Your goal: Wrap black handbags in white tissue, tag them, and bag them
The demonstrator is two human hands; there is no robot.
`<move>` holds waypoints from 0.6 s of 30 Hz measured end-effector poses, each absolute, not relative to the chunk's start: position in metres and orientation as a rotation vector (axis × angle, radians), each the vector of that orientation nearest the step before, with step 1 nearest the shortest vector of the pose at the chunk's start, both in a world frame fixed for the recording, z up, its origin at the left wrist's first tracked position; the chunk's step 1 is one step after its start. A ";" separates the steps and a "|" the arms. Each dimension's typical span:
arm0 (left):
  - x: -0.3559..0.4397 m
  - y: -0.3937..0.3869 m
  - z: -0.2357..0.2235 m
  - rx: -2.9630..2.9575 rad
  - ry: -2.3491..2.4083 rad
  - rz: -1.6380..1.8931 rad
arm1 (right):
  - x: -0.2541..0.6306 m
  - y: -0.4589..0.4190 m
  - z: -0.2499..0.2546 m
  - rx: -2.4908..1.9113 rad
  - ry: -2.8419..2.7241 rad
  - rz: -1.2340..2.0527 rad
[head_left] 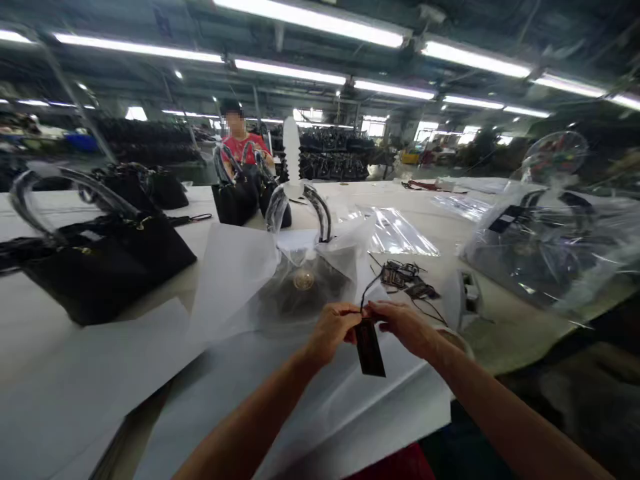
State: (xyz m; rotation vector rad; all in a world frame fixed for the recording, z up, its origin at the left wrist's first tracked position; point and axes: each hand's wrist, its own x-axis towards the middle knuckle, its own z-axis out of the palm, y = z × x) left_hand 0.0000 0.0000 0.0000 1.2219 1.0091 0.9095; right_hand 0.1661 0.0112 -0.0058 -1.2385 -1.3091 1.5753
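Between both hands hangs a black hang tag (371,348) with a dark cord loop rising above it. My left hand (331,331) pinches the tag's top end from the left. From the right, my right hand (400,323) grips the same spot, fingers closed at the cord. Just beyond them a handbag (303,293) stands under thin translucent wrapping paper, a round gold emblem showing through. Its wrapped handles (324,213) rise above the paper with a white ridged plastic strip (292,153) between them. More black tags with cords (400,275) lie in a pile right of the bag.
Black handbags stand at left (110,260) and farther back (237,197), near a person in red (245,143). White paper sheets (100,360) cover the table's front left. Clear plastic bags (400,233) lie behind the tags. A plastic-covered bag (540,247) and a tape dispenser (469,293) are at right.
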 end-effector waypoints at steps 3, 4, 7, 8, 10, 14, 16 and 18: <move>-0.001 -0.004 -0.006 1.223 0.973 0.870 | 0.160 0.009 -0.010 -1.186 -1.237 1.599; 0.000 -0.006 -0.008 1.220 0.966 0.863 | 0.158 0.009 -0.011 -1.172 -1.203 1.608; 0.001 -0.009 -0.013 1.203 0.960 0.865 | 0.152 0.008 -0.012 -1.138 -1.070 1.639; 0.002 -0.010 -0.015 1.207 0.957 0.866 | 0.151 0.008 -0.012 -1.131 -1.048 1.647; 0.002 -0.011 -0.018 1.223 0.957 0.869 | 0.149 0.007 -0.012 -1.122 -1.037 1.657; 0.000 -0.012 -0.026 1.265 0.985 0.871 | 0.152 0.006 -0.016 -1.221 -1.085 1.606; -0.001 -0.012 -0.030 1.301 1.004 0.876 | 0.154 0.005 -0.019 -1.319 -1.160 1.544; -0.002 -0.012 -0.033 1.352 1.020 0.879 | 0.155 0.003 -0.021 -1.361 -1.232 1.536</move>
